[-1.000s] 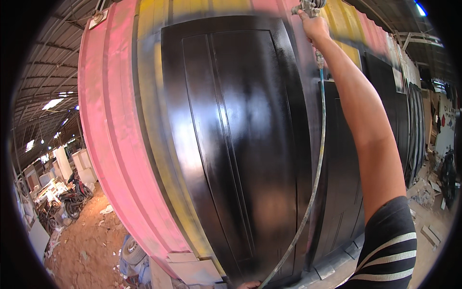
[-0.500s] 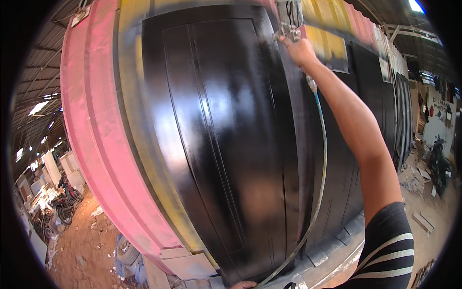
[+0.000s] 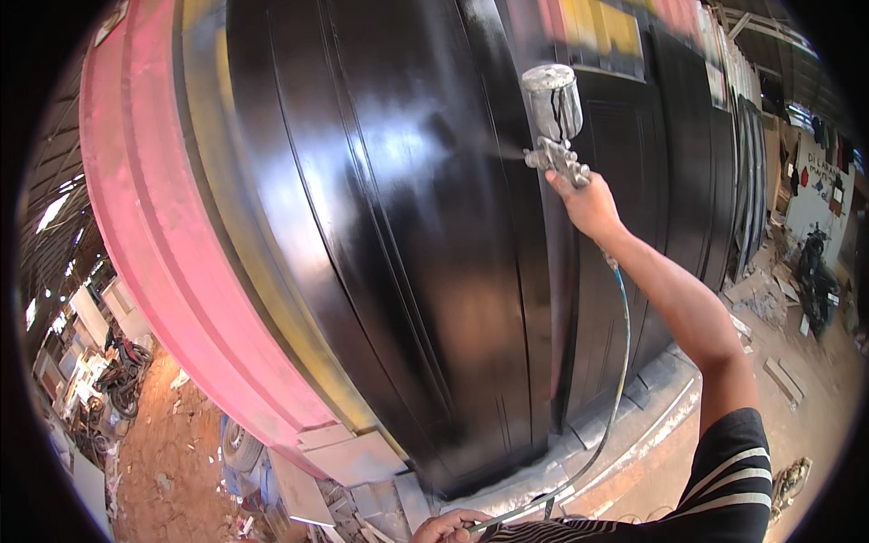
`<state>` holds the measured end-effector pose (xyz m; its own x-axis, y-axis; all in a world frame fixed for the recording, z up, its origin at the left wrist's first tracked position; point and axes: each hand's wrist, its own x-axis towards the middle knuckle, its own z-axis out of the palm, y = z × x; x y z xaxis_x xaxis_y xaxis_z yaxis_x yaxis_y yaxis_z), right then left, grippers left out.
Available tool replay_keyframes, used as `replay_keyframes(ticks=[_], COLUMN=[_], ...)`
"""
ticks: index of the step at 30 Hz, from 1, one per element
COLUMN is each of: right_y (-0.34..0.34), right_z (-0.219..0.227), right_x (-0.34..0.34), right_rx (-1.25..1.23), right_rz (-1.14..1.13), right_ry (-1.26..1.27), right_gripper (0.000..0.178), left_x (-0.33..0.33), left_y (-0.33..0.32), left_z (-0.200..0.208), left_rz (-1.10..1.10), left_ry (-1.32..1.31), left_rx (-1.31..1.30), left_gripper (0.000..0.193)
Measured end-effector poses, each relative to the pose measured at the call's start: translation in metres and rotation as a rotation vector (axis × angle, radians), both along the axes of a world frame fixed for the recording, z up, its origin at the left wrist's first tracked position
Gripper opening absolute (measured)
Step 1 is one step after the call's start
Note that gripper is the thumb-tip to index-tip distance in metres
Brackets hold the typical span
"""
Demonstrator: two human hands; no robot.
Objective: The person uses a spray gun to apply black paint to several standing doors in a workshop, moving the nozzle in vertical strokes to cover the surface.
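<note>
Right hand (image 3: 590, 204) clenched around metal spray gun with silver cup (image 3: 554, 118), raised, nozzle facing glossy black panelled door (image 3: 398, 253) just left of it. Left hand (image 3: 450, 526), low, fingers curled around thin air hose (image 3: 621, 362).

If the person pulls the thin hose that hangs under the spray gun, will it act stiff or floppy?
Probably floppy: the hose hangs in a long loose curve from the spray gun in the right hand down to the left hand. It looks thin, so likely light. A pull may tug the gun and drag the hose toward the glossy black door.
</note>
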<state>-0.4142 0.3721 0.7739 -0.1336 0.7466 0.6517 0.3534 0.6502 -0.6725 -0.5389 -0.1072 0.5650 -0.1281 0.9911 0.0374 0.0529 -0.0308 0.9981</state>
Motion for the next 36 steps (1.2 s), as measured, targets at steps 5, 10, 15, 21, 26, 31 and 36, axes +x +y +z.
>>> replay_keyframes(ticks=[5, 10, 15, 21, 26, 31, 36], right_y=[-0.022, -0.032, -0.037, -0.043, -0.046, -0.049, -0.046], right_z=[-0.078, -0.157, -0.228, -0.326, -0.418, -0.515, -0.614], right_x=[0.007, -0.001, 0.001, 0.002, -0.007, -0.009, -0.014], right_rx=[-0.175, -0.194, -0.363, -0.47, -0.543, -0.623, -0.742], right_rz=[0.014, 0.027, -0.007, -0.029, -0.029, -0.043, -0.054], right_ry=[-0.039, -0.046, -0.12, -0.14, -0.166, -0.158, -0.13], right_gripper=[0.044, 0.041, 0.038, 0.041, 0.04, 0.037, 0.033], left_x=[-0.003, 0.003, -0.006, -0.013, -0.012, 0.001, 0.035], left_y=[0.005, 0.002, 0.004, 0.014, 0.018, -0.019, -0.046], left_z=[-0.003, -0.009, -0.041, -0.079, -0.159, -0.282, -0.365], left_rz=[-0.086, 0.009, -0.034, -0.057, 0.094, 0.093, -0.006], left_ry=[-0.104, -0.041, -0.187, -0.166, 0.006, 0.145, 0.508], left_rx=[-0.133, -0.192, -0.377, -0.49, -0.689, -0.891, -1.072], left_gripper=[0.053, 0.058, 0.046, 0.031, 0.024, 0.036, 0.039])
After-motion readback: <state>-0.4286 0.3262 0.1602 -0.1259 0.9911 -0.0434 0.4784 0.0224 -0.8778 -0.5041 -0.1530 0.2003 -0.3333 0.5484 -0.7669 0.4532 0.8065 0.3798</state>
